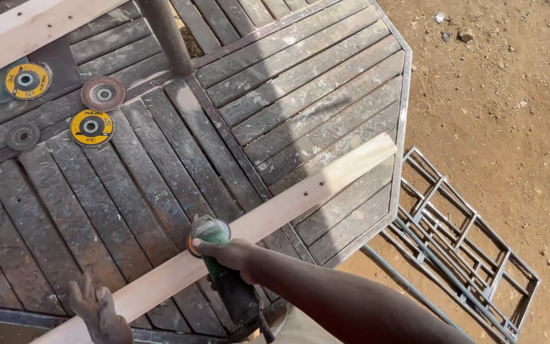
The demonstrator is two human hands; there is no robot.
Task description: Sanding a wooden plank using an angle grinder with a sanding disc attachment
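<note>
The right hand was clamped around the green body of an angle grinder, its disc end resting on a long pale wooden plank. The plank lay slantwise across the counter, a worn octagonal top of dark slats in a metal frame, running from the near left edge up toward the far right rim. Two small holes showed in the plank near its far end. The left hand sat at the near left, fingers spread apart and pressing beside the plank's near end, gripping nothing. On the far left of the counter lay several grinding discs: two yellow-labelled ones and a brown one between them. Another pale board crossed the far left corner. On the dirt ground to the right lay a metal grid frame.
</note>
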